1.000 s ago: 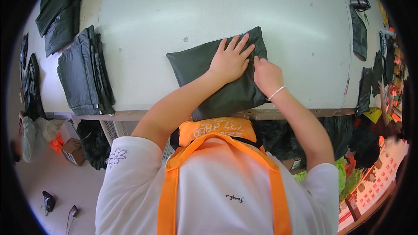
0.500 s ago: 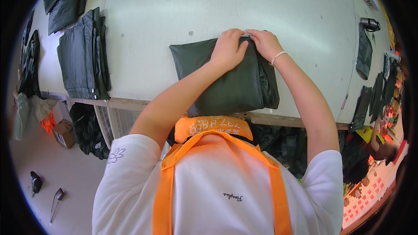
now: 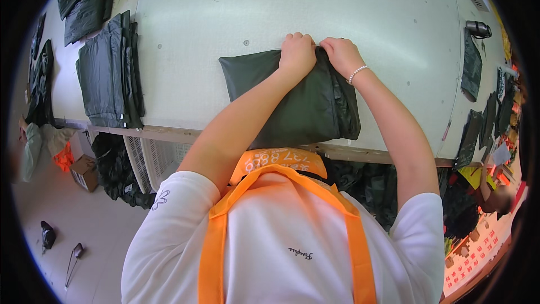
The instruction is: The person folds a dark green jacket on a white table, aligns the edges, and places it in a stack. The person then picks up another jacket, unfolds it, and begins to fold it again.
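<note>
A folded dark green garment, smooth and slightly shiny, lies on the pale table near its front edge. Its right side shows several stacked folds. My left hand is closed at the garment's far edge, with the fingers curled down and their tips hidden. Just right of it, my right hand, with a beaded bracelet on the wrist, pinches the same far edge near the folds. A small gap separates the two hands.
On the pale table, a stack of folded dark garments stands left, with more dark garments behind. A metal bottle lies far right near dark fabric pieces. White crates and a cardboard box stand below table level.
My left hand has turned and drawn in its thumb, with its fingers now curled at the edge. The small pale bit between my hands no longer shows. My right hand has barely moved.
</note>
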### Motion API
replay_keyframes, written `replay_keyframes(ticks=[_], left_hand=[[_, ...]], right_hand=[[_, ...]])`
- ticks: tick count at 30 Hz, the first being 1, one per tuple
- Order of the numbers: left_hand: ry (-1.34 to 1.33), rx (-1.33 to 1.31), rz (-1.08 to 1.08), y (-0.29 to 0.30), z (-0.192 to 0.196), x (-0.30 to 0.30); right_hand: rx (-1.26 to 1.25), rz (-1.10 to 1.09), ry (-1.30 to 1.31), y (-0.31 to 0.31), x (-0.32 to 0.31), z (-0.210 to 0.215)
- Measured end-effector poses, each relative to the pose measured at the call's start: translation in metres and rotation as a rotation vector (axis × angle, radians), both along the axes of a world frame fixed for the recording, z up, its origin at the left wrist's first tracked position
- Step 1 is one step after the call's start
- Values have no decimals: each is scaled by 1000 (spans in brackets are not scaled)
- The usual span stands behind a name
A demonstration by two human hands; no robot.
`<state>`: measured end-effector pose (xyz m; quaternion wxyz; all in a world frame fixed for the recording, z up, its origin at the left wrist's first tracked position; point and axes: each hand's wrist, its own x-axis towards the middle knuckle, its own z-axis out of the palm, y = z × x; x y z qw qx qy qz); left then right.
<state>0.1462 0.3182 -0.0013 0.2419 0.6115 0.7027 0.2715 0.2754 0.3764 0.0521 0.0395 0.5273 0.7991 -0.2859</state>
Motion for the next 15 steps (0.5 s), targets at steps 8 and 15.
replay_keyframes(ticks=[8, 15], left_hand=[[6, -72, -8, 5, -3, -2], [67, -172, -46, 13, -2, -4]], right_hand=[[78, -11, 20, -2, 0, -4], [17, -127, 62, -13, 1, 9]])
